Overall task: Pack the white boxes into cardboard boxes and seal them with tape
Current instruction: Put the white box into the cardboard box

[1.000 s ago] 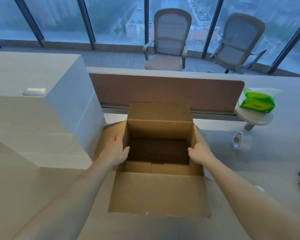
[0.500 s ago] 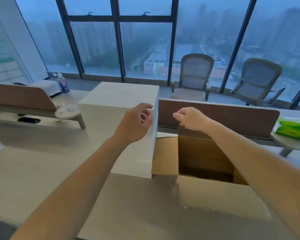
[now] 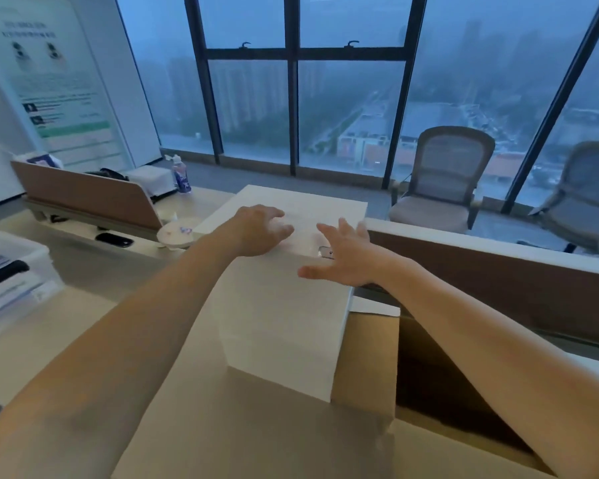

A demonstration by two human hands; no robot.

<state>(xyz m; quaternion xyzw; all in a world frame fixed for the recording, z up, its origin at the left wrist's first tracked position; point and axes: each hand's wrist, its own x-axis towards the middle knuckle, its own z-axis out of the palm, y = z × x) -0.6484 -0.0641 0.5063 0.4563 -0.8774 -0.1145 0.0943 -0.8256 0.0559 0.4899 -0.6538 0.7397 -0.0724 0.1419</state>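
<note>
Stretches both bare arms forward over a tall stack of plain white rectangular boxes [image 3: 284,316]. Lays the left hand [image 3: 261,231] on the flat top of the stack, fingers [image 3: 281,229] bent and close together, tips down on the white surface, gripping nothing. Holds the right hand [image 3: 346,259] just to the right of it, at the near right edge of the same top, fingers straight and spread wide apart, thumb pointing toward the left hand. Cannot tell whether the right palm touches the top or hovers just above it.

Shows a small clear sticker [image 3: 325,252] on the top face, just below the right fingertips and partly covered by that hand. Finds the open brown cardboard box [image 3: 367,361] below and to the right of the right-hand fingers, touching the right side of the white stack, its left flap lying against the stack, its inside dark, the right forearm passing over the opening.

Meets a long brown desk divider panel [image 3: 498,285] just right of the right-hand fingers, running off behind the cardboard box. Sees two grey mesh office chairs [image 3: 443,181] well beyond the fingertips, by tall dark-framed windows [image 3: 293,98].

Left of the left-hand fingers, takes in a small round white shelf [image 3: 175,233], a second brown divider [image 3: 83,198], a clear plastic bottle with a blue label [image 3: 181,174] and, nearer the camera, a white plastic bin [image 3: 14,267].
</note>
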